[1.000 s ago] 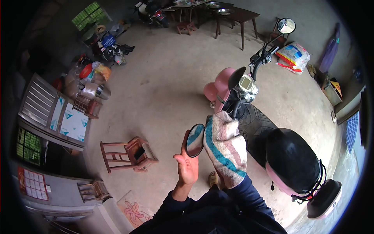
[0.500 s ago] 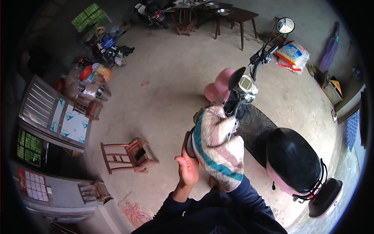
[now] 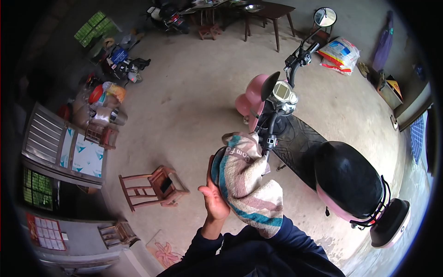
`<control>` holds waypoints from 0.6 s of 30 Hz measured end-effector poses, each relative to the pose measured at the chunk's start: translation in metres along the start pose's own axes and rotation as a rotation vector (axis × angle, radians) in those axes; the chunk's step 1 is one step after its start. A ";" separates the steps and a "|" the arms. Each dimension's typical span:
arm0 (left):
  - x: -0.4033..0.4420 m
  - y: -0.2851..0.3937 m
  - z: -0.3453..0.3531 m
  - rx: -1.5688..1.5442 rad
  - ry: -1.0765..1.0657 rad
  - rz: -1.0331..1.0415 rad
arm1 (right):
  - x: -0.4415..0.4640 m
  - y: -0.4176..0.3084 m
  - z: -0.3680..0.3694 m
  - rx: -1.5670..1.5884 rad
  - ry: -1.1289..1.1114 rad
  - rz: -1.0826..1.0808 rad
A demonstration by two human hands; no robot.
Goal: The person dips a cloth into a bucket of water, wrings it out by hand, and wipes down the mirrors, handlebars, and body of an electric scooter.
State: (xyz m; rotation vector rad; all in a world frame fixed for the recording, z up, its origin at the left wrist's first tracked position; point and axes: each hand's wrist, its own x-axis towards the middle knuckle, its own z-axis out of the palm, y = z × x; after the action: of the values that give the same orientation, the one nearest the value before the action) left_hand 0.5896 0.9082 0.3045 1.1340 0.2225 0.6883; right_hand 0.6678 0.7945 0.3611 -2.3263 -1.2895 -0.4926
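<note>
My left hand (image 3: 215,198) supports the back of the scooter's near round mirror (image 3: 216,162), its thumb apart from the fingers. A striped towel (image 3: 249,194) in white, teal and mauve covers my right hand and most of the mirror's face. Under the cloth the fingers of my right hand are hidden. Just beyond the towel are the near handlebar grip (image 3: 269,142) and the dashboard (image 3: 284,92) of the pink scooter (image 3: 332,203).
A wooden chair (image 3: 159,185) lies at the left. The far mirror (image 3: 325,17) rises near some sacks (image 3: 340,53). Further back are a dark table (image 3: 272,10) and parked motorbikes (image 3: 167,18). Bags and bundles (image 3: 104,101) are piled at the left.
The towel has moved left over the mirror face, which was uncovered a second ago. Both hands sit slightly further left, and the view has shifted, showing more of the near handlebar.
</note>
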 end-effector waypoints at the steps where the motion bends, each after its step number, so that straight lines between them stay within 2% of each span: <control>1: -0.002 0.001 -0.001 -0.028 0.002 -0.020 | 0.000 0.000 -0.001 -0.001 -0.001 -0.004; 12: 0.003 -0.006 -0.004 -0.005 -0.025 0.033 | 0.046 0.028 0.012 0.039 0.046 0.028; 18: -0.002 -0.007 -0.001 0.017 0.016 0.012 | 0.018 0.015 0.002 0.039 0.002 0.007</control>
State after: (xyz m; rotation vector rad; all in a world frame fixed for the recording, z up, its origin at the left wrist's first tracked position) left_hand 0.5904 0.9064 0.2971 1.1471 0.2359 0.7078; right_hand 0.6901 0.8014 0.3657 -2.2976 -1.2780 -0.4635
